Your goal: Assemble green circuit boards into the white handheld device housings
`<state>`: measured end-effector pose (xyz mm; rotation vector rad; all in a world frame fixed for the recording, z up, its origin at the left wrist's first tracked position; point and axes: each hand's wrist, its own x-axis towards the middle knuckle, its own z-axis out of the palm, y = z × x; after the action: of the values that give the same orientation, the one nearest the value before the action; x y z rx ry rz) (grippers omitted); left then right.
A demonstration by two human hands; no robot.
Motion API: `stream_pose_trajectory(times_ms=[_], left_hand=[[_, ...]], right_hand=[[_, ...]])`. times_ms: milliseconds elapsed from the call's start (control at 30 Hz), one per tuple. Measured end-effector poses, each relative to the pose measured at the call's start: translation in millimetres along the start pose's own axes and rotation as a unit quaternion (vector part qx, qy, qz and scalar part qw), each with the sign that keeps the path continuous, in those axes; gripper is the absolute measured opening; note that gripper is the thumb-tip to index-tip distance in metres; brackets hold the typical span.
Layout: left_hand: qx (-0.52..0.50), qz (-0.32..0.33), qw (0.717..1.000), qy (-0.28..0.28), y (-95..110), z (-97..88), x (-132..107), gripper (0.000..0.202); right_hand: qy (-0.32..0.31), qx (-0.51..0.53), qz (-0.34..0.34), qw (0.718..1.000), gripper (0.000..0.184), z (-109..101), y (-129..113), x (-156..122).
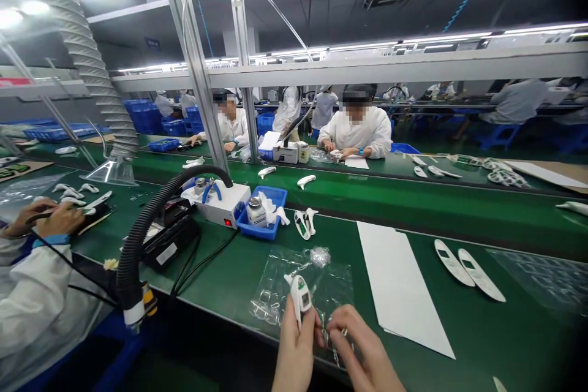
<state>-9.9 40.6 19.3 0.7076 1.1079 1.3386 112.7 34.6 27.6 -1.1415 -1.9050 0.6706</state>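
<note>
My left hand point(296, 349) is closed around a white thermometer-shaped device point(301, 297), holding it upright at the near edge of the green work surface point(229, 275). My right hand point(356, 346) sits beside it with fingers curled in a pinch on a small part I cannot make out. Both hands hover over a clear plastic bag point(303, 282) lying flat on the surface.
A white sheet point(399, 288) lies to the right, with two white shell halves point(468, 269) beyond. A blue tray point(264, 217), a white box unit point(220, 202) and a black hose point(151, 220) stand to the left. A co-worker's sleeve point(32, 300) is at far left; other people sit across the belt.
</note>
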Motion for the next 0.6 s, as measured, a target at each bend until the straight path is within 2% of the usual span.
stream_pose_trajectory(times_ms=[67,133,200,267,333,367,467,500,600], left_hand=[[0.057,0.001,0.998,0.008,-6,-4.2,-4,0.051],[0.108,0.001,0.994,0.024,-15,-7.7,-8,0.058],[0.123,-0.007,0.992,0.024,-25,-11.8,-11,0.060],[0.096,-0.025,0.994,0.036,-30,-18.0,-11,0.060],[0.048,-0.036,0.996,0.065,-29,-26.4,-7,0.058],[0.029,-0.038,0.996,0.072,-26,-31.0,-3,0.057],[0.008,-0.046,0.996,0.077,-13,-41.9,5,0.058],[0.006,-0.047,0.996,0.078,-9,-43.5,6,0.060],[-0.016,-0.041,0.995,0.086,-9,-41.8,5,0.063]], right_hand=[[-0.035,-0.006,0.030,0.999,0.026,-4,0,14],[-0.057,-0.032,0.030,0.997,0.026,-3,-1,23],[-0.068,-0.078,-0.010,0.995,0.025,0,-4,26],[-0.072,-0.120,-0.080,0.987,0.023,3,-8,26],[-0.069,-0.146,-0.128,0.979,0.022,1,-8,31],[-0.058,-0.159,-0.127,0.977,0.023,-1,-4,38],[-0.033,-0.238,-0.033,0.970,0.032,-9,20,75],[-0.044,-0.277,0.005,0.960,0.033,-10,32,90],[-0.067,-0.333,0.053,0.939,0.033,-8,67,127]])
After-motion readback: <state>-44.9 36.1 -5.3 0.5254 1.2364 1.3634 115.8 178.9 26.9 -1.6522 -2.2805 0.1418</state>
